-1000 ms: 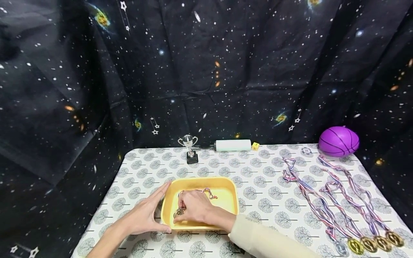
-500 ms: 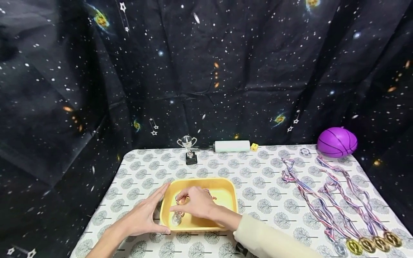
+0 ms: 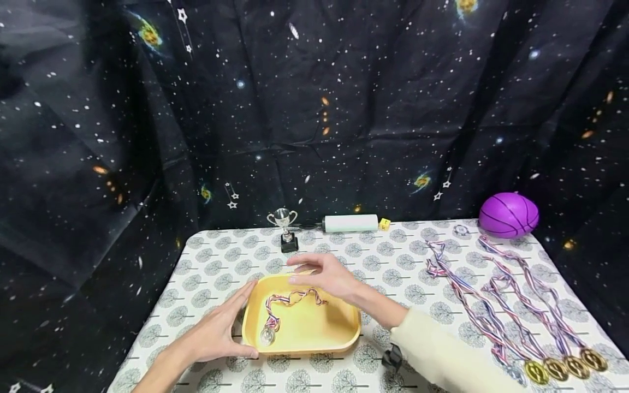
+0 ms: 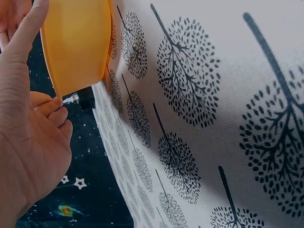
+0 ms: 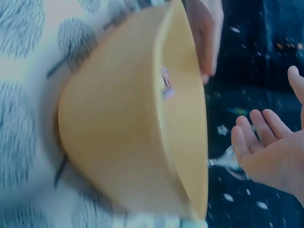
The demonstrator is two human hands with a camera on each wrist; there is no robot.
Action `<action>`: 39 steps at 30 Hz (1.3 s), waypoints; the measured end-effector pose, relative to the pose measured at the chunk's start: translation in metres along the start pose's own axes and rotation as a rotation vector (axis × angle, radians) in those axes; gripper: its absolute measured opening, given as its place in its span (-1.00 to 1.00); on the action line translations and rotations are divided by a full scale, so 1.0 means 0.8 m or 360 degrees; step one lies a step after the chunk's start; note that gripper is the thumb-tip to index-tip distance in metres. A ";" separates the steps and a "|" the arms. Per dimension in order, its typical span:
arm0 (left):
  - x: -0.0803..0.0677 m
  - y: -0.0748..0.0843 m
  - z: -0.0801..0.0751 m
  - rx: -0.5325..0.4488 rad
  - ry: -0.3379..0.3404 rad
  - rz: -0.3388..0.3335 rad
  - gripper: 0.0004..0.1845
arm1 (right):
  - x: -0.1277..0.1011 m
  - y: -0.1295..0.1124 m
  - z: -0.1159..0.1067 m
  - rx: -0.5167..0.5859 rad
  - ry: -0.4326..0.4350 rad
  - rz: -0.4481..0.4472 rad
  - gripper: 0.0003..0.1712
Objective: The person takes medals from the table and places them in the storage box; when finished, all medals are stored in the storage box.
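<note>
a yellow tray [image 3: 344,332] is set near the front edge of the desk [image 3: 393,267], on a cloth printed with grey trees. inside it a medal [image 3: 267,335] is laid in the front left corner, and its striped ribbon [image 3: 290,299] is trailed in loops toward the back of the tray.

the left hand [image 3: 216,330] is placed against the tray's left side: the fingers are held straight along the left wall and the thumb is pressed to the front left corner, so the tray is touched but not gripped. in the left wrist view the straight fingers [image 4: 26,35] are seen lying along the tray's outer wall [image 4: 78,40].

the right hand [image 3: 326,275] is held in the air above the back rim of the tray, with the fingers spread and relaxed; nothing is held or touched by it. in the right wrist view the open fingers [image 5: 263,130] are seen apart from the tray's rim [image 5: 190,118].

farther back a small trophy [image 3: 284,229], a white tube [image 3: 350,222] and a tiny yellow cube [image 3: 385,224] are lined along the desk's rear edge. at the right, four more medals [image 3: 565,368] are laid in a row at the front with their ribbons stretched back, and a purple ball [image 3: 508,214] is set at the far right corner. a starry dark cloth [image 3: 314,109] is hung behind.
</note>
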State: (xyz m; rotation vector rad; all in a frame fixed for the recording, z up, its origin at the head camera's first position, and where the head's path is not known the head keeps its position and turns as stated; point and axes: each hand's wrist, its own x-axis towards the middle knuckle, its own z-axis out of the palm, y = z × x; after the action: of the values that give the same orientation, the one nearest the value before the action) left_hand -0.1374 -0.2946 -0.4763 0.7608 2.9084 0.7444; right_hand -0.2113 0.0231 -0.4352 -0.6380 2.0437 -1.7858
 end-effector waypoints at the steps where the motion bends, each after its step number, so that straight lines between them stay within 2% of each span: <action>1: 0.001 0.000 0.000 -0.0001 0.0000 0.0003 0.51 | -0.004 -0.002 -0.011 -0.0015 0.0002 -0.0023 -0.38; 5: 0.002 -0.001 0.002 -0.0010 -0.0003 0.0001 0.53 | -0.030 -0.007 -0.061 -0.0070 0.0026 -0.0090 -0.29; 9: 0.003 -0.002 0.003 -0.0020 -0.0001 -0.0006 0.53 | -0.069 -0.008 -0.116 -0.0172 0.0087 -0.0142 -0.24; 15: 0.001 -0.001 0.004 -0.0038 0.0000 0.0000 0.53 | -0.148 0.011 -0.194 -0.0351 0.0194 -0.0269 -0.20; 20: 0.001 0.000 0.004 -0.0031 0.0007 -0.0005 0.54 | -0.224 0.031 -0.241 -0.0521 0.0332 -0.0243 -0.17; 26: 0.002 0.000 0.006 -0.0009 0.0007 -0.0015 0.54 | -0.307 0.058 -0.274 -0.0737 0.0437 -0.0131 -0.14; 32: 0.002 -0.001 0.005 0.0008 0.0011 -0.0020 0.54 | -0.363 0.089 -0.283 -0.0875 0.0473 -0.0050 -0.29; 36: 0.002 0.000 0.004 0.0003 0.0005 -0.0019 0.55 | -0.391 0.111 -0.282 -0.0862 0.0486 0.0075 -0.39; 39: 0.002 0.001 0.004 -0.0001 -0.0001 -0.0024 0.54 | -0.406 0.130 -0.281 -0.0773 0.0491 0.0149 -0.46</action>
State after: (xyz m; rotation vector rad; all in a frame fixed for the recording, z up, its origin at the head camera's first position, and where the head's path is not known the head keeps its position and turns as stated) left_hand -0.1384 -0.2921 -0.4785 0.7379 2.9096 0.7438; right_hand -0.0713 0.3979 -0.5158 -0.3960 2.7042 -1.4064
